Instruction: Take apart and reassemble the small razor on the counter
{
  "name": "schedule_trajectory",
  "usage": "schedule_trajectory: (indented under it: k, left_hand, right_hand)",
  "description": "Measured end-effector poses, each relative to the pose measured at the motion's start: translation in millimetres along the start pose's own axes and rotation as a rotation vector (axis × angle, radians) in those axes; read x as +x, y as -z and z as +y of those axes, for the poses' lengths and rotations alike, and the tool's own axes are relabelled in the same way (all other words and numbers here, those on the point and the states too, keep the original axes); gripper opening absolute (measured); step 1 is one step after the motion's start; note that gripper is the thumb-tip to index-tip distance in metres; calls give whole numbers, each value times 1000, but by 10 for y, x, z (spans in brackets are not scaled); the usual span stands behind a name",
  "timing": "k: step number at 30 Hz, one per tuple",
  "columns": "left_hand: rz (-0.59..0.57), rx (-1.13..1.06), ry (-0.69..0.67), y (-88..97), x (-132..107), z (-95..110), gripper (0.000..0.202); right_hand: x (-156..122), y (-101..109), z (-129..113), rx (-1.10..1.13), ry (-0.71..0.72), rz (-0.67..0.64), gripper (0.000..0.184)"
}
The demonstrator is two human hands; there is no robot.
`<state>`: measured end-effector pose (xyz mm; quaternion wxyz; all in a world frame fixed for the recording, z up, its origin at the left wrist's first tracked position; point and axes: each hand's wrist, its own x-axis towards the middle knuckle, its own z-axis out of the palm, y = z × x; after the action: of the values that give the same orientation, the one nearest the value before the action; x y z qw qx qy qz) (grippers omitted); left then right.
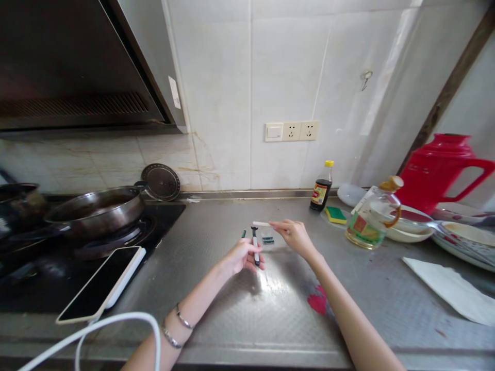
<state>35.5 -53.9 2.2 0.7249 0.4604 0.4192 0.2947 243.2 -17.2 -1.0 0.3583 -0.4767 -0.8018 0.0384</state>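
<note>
- razor (255, 248): slim white handle, dark head up, held over the middle of the worktop (232, 319)
- left hand (242, 256): grip clamped on the razor's handle
- right hand (294, 234): fingertips pinched together on a white strip (263, 224), just beside the razor's head
- small dark pieces (267, 239) lie on the worktop just behind the hands
- phone (101, 283) to the left by the pan (96, 208); bottle (322, 191), sponge (335, 214) and jug (367, 224) to the right

Both arms are bare along all of their visible length, and the left hand (242, 256) and the right hand (294, 234) are bare as well, with slim fingers. The left wrist carries two thin, silver-coloured metal bracelets: the front bracelet (183, 318) sits nearer the hand and the rear bracelet (170, 336) just behind it. Both are narrow, shiny bands.
</note>
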Motion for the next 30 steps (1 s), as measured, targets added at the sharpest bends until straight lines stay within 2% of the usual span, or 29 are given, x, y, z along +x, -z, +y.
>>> schedule_trajectory:
  k: [6,10,12,16,21,24,30]
  left_hand:
    - [-9,19,-27,32,17,-6,27]
    - [3,65,-64,77,21,-12,36]
    - [7,93,-98,90,19,-11,39]
    - [74,165,-195,79,14,-6,37]
    - [142,222,-298,59,27,-18,31]
    - [124,238,-343,57,41,-37,31]
    - [61,295,-380,27,43,-56,28]
  right_hand:
    - [-46,-17,2,141,-44,-33,31]
    - [-55,-15,12,192,-148,30,30]
    - [-50,-5,-31,300,-218,65,33]
    - [-105,37,-322,710,-457,94,51]
    - [-357,92,-851,1061,-579,35,41]
    - [-472,73,-1011,1111,-569,49,40]
    - [-516,-41,-1028,1103,-545,79,41]
